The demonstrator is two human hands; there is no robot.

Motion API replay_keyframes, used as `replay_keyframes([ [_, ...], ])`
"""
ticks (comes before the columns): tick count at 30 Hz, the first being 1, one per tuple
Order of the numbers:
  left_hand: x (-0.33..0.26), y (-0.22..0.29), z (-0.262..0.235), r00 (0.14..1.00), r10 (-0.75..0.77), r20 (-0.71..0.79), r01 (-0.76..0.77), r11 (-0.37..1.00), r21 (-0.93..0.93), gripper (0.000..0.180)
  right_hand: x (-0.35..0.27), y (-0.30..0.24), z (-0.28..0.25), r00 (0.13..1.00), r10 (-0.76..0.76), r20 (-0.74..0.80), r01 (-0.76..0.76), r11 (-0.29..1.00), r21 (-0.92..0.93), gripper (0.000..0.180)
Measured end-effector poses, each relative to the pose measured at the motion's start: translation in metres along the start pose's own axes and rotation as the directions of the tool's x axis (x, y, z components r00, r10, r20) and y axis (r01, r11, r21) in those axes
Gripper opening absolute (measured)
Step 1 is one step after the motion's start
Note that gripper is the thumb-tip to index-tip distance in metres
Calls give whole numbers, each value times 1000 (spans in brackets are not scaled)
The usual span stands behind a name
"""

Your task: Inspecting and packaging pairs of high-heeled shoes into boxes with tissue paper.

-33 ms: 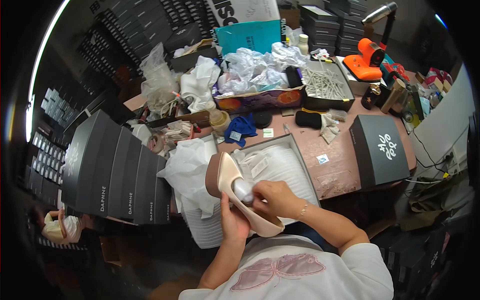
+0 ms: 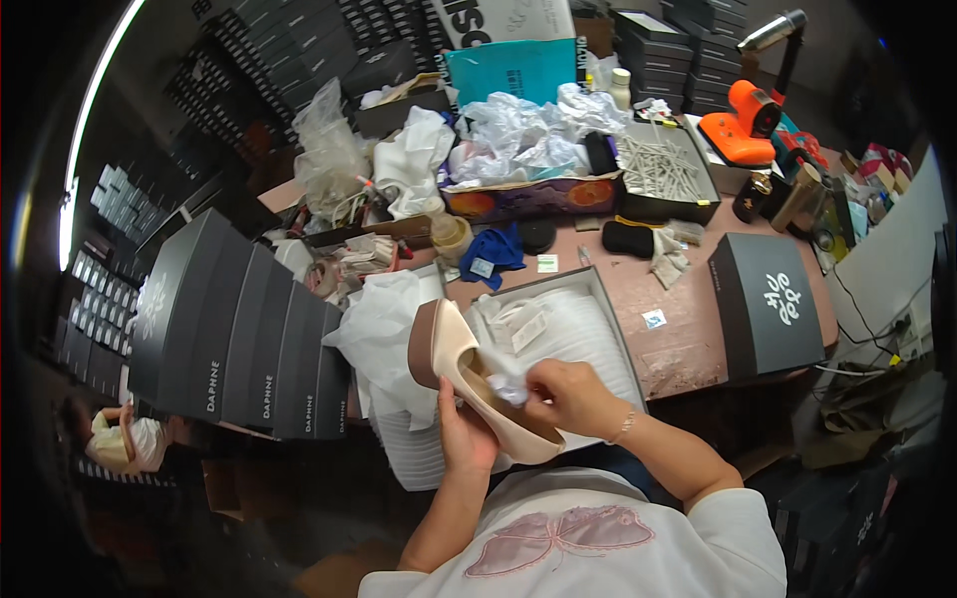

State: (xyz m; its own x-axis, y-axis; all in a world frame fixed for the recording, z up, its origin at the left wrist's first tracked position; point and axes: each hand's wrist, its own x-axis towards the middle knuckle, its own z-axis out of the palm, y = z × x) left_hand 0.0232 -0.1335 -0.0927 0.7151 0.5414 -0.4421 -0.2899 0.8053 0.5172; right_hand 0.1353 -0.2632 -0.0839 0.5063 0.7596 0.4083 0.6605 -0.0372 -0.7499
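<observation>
A cream pump (image 2: 461, 344) with a brown sole is held tilted over the front of the table. My left hand (image 2: 469, 437) is closed around its side from below, thumb along the edge of the opening. In the fingers of my right hand (image 2: 573, 397) is a crumpled white paper wad (image 2: 508, 389), partly within the shoe's opening. Behind the shoe lies an open grey shoebox (image 2: 608, 309) lined with white ribbed padding (image 2: 583, 344) and a small white packet. White tissue paper (image 2: 379, 319) spreads just left of the shoe.
Dark shoeboxes (image 2: 224, 329) stand in a row at left; another closed shoebox (image 2: 770, 304) sits at right. Farther back are a carton of crumpled paper (image 2: 528, 199), a box of white sticks (image 2: 658, 167), a blue cloth (image 2: 491, 254) and an orange device (image 2: 738, 135). Another person (image 2: 128, 439) is at far left.
My right hand has shifted slightly right with the paper wad, drawing it toward the near end of the shoe's opening. My left hand keeps its hold. The whole view has shifted a little.
</observation>
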Motion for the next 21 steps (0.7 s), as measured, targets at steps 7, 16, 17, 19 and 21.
replay_keyframes([
  [7,10,20,-14,996,-82,28,81,996,36,65,-32,123,60,927,33,375,265,651,-711,6],
  [16,-17,-1,-8,993,-118,8,116,985,130,60,35,6,38,900,-354,253,434,763,-479,7],
  [17,-21,-2,-11,993,-116,6,115,988,100,61,38,7,40,886,-363,289,461,754,-468,7],
  [19,-29,-5,-9,996,-82,28,79,993,88,61,38,6,47,852,-397,342,523,692,-498,8],
  [21,-18,-7,-21,999,-22,32,18,993,114,62,37,16,63,846,-399,354,531,697,-482,9],
])
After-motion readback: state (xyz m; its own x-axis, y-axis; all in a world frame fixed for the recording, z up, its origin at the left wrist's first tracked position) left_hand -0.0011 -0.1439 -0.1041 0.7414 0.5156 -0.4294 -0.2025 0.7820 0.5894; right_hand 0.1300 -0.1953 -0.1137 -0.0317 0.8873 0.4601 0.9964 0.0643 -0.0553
